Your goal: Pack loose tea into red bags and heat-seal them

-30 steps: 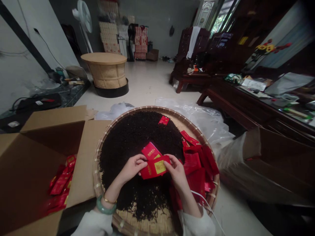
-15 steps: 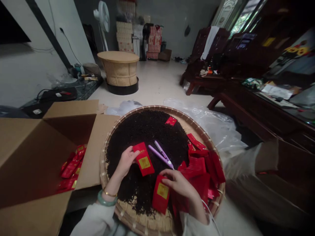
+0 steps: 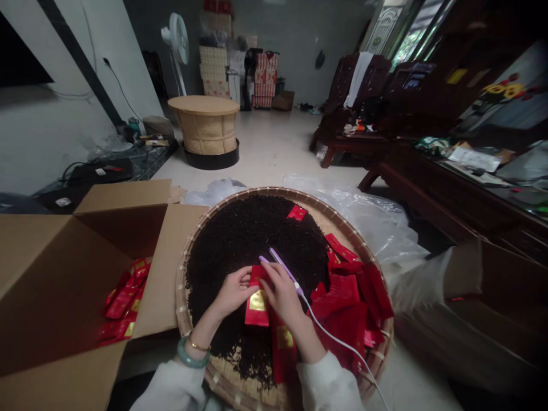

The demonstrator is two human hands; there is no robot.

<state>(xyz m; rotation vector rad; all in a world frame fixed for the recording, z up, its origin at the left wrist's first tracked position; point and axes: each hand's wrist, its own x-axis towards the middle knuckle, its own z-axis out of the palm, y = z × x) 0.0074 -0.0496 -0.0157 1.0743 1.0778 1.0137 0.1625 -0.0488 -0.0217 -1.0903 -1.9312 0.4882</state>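
Both my hands are at the top end of a red packet with a gold label, above dark loose tea leaves on a round woven bamboo tray. My left hand pinches its left edge; my right hand closes on its upper right. Partly behind my right hand lies a purple hair straightener with a white cord. A second red packet rests beneath my right wrist. More red packets are heaped on the tray's right side, and a small one lies on the leaves.
An open cardboard box with several red packets inside stands at the left. Clear plastic sheeting spreads behind the tray. Farther off are a round wicker table, a white fan and dark wooden furniture on the right.
My right hand has left the lower packet and moved up to the one in my left hand. That packet has turned more upright, and my right hand now covers part of the hair straightener.
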